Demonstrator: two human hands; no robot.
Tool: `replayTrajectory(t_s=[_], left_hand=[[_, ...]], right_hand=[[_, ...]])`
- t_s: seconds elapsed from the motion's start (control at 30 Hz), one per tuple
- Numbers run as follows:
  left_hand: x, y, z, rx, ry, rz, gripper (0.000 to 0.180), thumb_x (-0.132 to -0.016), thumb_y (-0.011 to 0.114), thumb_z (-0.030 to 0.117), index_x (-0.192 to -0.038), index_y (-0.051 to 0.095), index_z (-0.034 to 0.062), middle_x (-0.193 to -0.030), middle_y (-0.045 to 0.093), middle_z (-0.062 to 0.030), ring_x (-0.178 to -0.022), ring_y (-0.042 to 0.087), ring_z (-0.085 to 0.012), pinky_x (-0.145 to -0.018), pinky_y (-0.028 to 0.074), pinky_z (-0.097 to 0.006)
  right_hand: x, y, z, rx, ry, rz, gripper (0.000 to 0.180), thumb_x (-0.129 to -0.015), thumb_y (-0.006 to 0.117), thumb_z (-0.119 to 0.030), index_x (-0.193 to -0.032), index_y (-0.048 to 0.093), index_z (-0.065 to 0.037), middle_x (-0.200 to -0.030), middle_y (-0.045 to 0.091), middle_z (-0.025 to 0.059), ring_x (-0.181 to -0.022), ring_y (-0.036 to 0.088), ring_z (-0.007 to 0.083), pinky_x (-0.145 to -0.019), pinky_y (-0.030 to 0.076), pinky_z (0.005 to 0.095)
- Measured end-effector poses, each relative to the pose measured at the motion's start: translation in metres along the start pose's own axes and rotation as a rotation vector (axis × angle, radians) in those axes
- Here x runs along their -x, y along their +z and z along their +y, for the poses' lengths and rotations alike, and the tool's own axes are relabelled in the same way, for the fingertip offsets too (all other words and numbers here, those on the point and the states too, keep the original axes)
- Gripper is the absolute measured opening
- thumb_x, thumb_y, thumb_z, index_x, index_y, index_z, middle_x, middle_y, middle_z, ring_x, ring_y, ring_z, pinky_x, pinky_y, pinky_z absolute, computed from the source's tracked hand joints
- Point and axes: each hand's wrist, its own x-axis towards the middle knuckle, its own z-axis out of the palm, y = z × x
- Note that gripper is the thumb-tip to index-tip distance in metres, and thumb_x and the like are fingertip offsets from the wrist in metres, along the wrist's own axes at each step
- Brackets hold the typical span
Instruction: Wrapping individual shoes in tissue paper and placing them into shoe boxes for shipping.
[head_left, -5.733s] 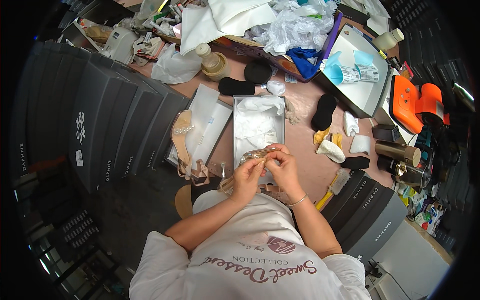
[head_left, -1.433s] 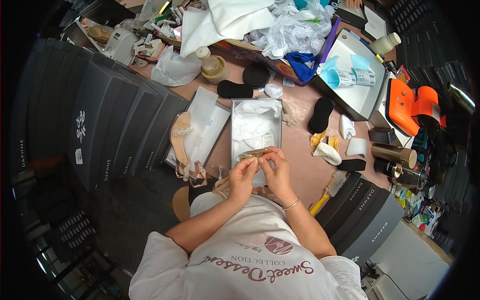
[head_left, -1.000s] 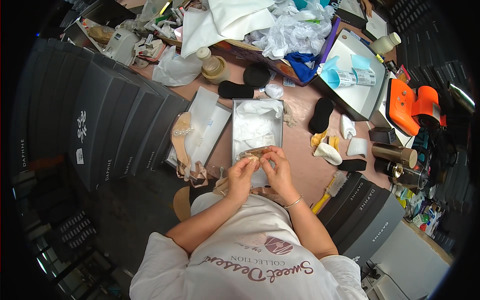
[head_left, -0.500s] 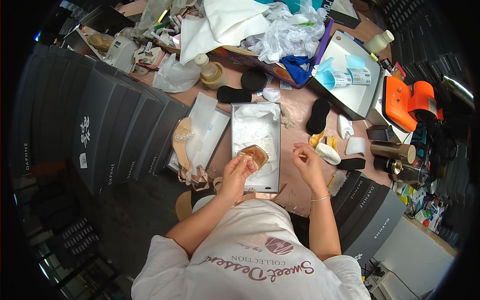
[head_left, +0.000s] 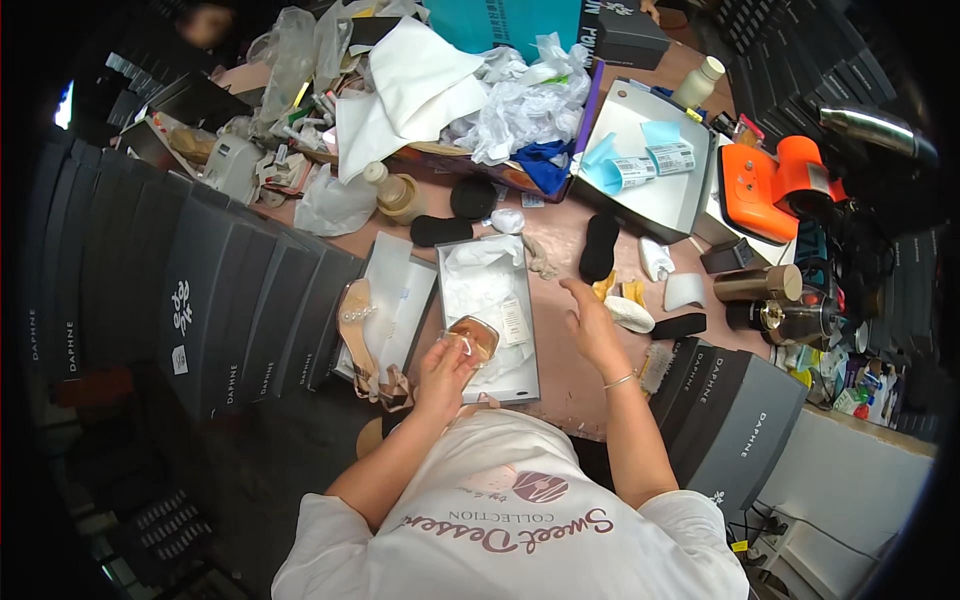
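My left hand (head_left: 440, 378) is closed on a tan sandal (head_left: 476, 336) with a square toe and a clear band. The toe end lies over the shoe box (head_left: 531, 372); much of the rest is hidden by my hand and body. White tissue paper (head_left: 480, 300) and a small printed card (head_left: 513, 321) are inside the box. Left of it, a tan sandal (head_left: 353, 305) with pearls on its strap rests at a white box lid (head_left: 405, 280). My right hand (head_left: 596, 328) is raised beside white and yellow pads (head_left: 630, 313), fingers stretched, holding nothing.
Grey shoe boxes (head_left: 215, 300) are stacked at left, more (head_left: 740, 420) at right. Black pads (head_left: 600, 247), a bottle (head_left: 398, 195) and an orange device (head_left: 765, 190) stand around the pink table. Behind are plastic bags (head_left: 530, 105) and an open tray (head_left: 630, 205) with blue labels.
My head view has shifted, so the table appears further left and lower. My right hand's bent fingers have straightened and reach farther forward. The left hand still grips the sandal.
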Motion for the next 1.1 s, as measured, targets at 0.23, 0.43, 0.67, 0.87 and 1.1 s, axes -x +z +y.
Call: replayTrajectory(t_s=[0.23, 0.43, 0.67, 0.87, 1.1], left_hand=[[0.014, 0.018, 0.002, -0.142, 0.102, -0.098, 0.011, -0.093, 0.056, 0.011, -0.098, 0.060, 0.0016, -0.094, 0.064, -0.0066, -0.087, 0.061, -0.0140, -0.084, 0.049, -0.029], [0.008, 0.091, 0.053, -0.091, 0.291, -0.240, 0.014, -0.093, 0.057, 0.011, -0.099, 0.061, -0.0007, -0.096, 0.064, -0.0084, -0.088, 0.061, -0.0142, -0.085, 0.049, -0.029], [-0.053, 0.216, 0.085, 0.033, 0.133, -0.390, 0.013, -0.093, 0.056, 0.010, -0.102, 0.059, 0.0016, -0.095, 0.064, -0.0081, -0.088, 0.063, -0.0161, -0.082, 0.052, -0.031], [-0.079, 0.315, 0.080, -0.031, -0.107, -0.490, 0.014, -0.093, 0.052, 0.007, -0.104, 0.057, -0.0011, -0.097, 0.063, -0.0116, -0.089, 0.062, -0.0213, -0.085, 0.053, -0.036], [-0.110, 0.439, 0.075, -0.193, -0.126, -0.596, 0.014, -0.094, 0.052, 0.009, -0.101, 0.059, -0.0010, -0.089, 0.062, -0.0107, -0.085, 0.061, -0.0221, -0.083, 0.054, -0.036]], right_hand=[[0.017, 0.038, -0.060, -0.344, -0.136, -0.266, 0.030, -0.091, 0.058, -0.021, -0.114, 0.058, -0.001, -0.099, 0.064, 0.0168, -0.087, 0.062, 0.0265, -0.075, 0.049, 0.0337], [-0.025, -0.012, -0.101, -0.306, -0.236, -0.025, 0.024, -0.095, 0.051, -0.022, -0.102, 0.060, -0.001, -0.080, 0.062, 0.0167, -0.071, 0.060, 0.0282, -0.065, 0.046, 0.0350], [-0.094, -0.108, -0.099, -0.156, -0.214, 0.240, 0.031, -0.097, 0.047, -0.028, -0.092, 0.059, 0.000, -0.071, 0.061, 0.0149, -0.067, 0.061, 0.0250, -0.062, 0.046, 0.0349], [-0.111, -0.186, -0.058, -0.143, -0.164, 0.451, 0.036, -0.097, 0.046, -0.033, -0.087, 0.058, -0.001, -0.072, 0.060, 0.0168, -0.068, 0.060, 0.0292, -0.063, 0.046, 0.0379], [-0.149, -0.268, -0.016, -0.465, -0.200, 0.636, 0.037, -0.098, 0.047, -0.031, -0.084, 0.057, 0.001, -0.071, 0.057, 0.0056, -0.066, 0.049, 0.0120, -0.060, 0.042, 0.0293]])
